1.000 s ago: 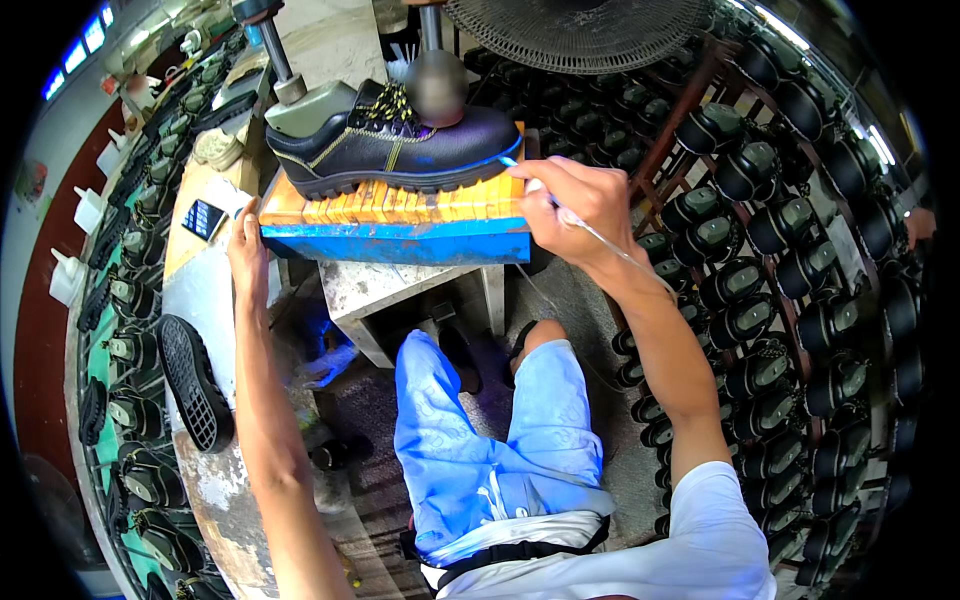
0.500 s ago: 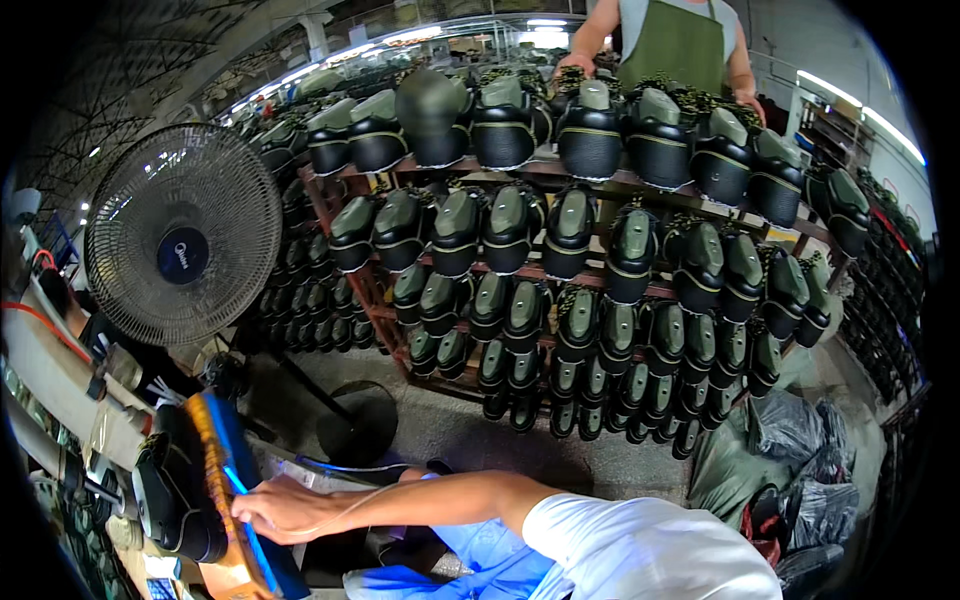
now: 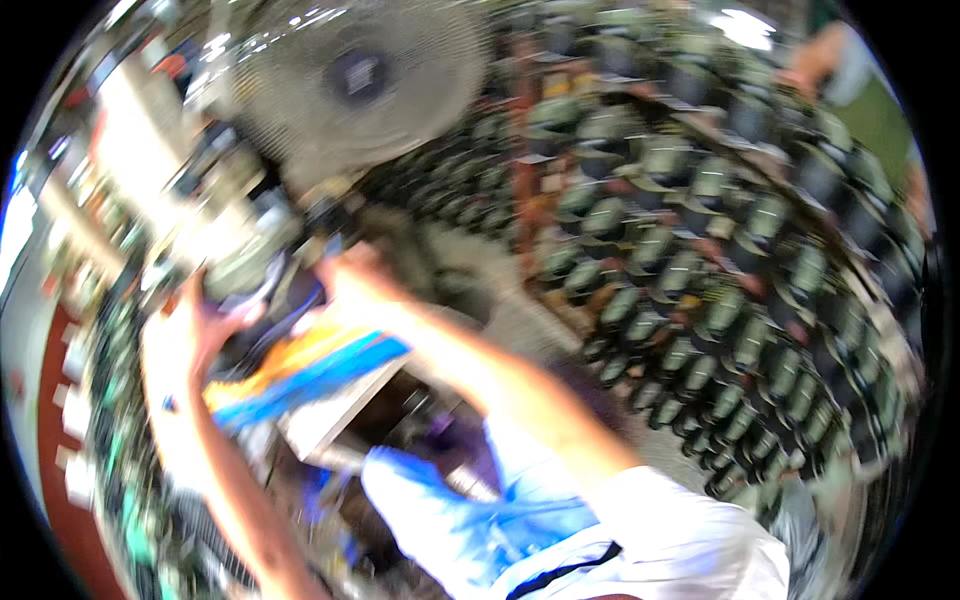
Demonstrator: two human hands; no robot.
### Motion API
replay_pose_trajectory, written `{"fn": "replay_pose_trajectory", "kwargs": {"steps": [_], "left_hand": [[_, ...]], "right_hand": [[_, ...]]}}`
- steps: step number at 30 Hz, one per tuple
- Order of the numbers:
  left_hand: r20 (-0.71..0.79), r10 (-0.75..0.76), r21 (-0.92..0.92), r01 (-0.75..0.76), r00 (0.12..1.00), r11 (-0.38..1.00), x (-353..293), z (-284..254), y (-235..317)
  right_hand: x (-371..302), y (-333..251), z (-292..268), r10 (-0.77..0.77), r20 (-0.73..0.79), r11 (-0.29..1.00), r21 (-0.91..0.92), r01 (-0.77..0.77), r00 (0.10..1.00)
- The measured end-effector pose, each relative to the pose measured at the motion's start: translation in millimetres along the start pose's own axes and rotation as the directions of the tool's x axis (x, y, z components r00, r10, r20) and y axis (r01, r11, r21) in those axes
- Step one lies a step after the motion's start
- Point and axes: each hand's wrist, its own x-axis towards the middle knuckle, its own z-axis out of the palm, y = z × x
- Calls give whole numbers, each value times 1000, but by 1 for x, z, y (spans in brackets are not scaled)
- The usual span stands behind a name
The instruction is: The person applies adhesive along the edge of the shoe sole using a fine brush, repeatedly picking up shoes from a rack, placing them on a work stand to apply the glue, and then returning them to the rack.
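- Both hands are up at the shoe now! The left hand (image 3: 195, 325) is at the shoe's left side, above the left end of the block (image 3: 325, 380), thumb stretched across toward the dark shoe (image 3: 250, 345).
- Here's the right hand (image 3: 350, 285), above the block's right half, fingers reaching in at the shoe's other side. Too blurred to tell whether either hand is gripping or just touching.
- The shoe sits over the left part of the block, a grey-green form (image 3: 250, 265) showing at its upper end. Resting or lifted? Can't tell from here.
- And there's the change: a second ago the left hand was on the block's end and the right was running a thin pen-like tool along the shoe's edge. No tool can be made out now. My read: the edge work has paused and the shoe itself is being handled.
- Below the block, a pale stool (image 3: 325, 425); nearer the person, blue trousers (image 3: 430, 500).
- Beyond the block, a big round fan (image 3: 360, 75); up and left of it, a pale machine (image 3: 145, 110).
- Well right of the block, a rack (image 3: 524, 170) crammed with shoes, and past that a co-worker's green apron (image 3: 880, 125).
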Motion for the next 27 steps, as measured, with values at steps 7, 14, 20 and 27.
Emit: {"fn": "replay_pose_trajectory", "kwargs": {"steps": [7,14,20,27], "left_hand": [[-90,110,-654,-142,990,743,-4,9,-28],[-282,-86,-915,-241,956,322,-47,-37,-18],[-69,-232,-970,-119,970,-210,-124,55,-93],[-4,140,-947,41,990,-319,-181,73,-17]], "right_hand": [[11,0,16,-118,53,969,223,104,992],[-2,5,7,-104,-60,984,141,112,993],[-25,-4,4,-111,-158,858,483,175,981],[-147,-31,-91,-132,-293,839,475,264,947]]}}
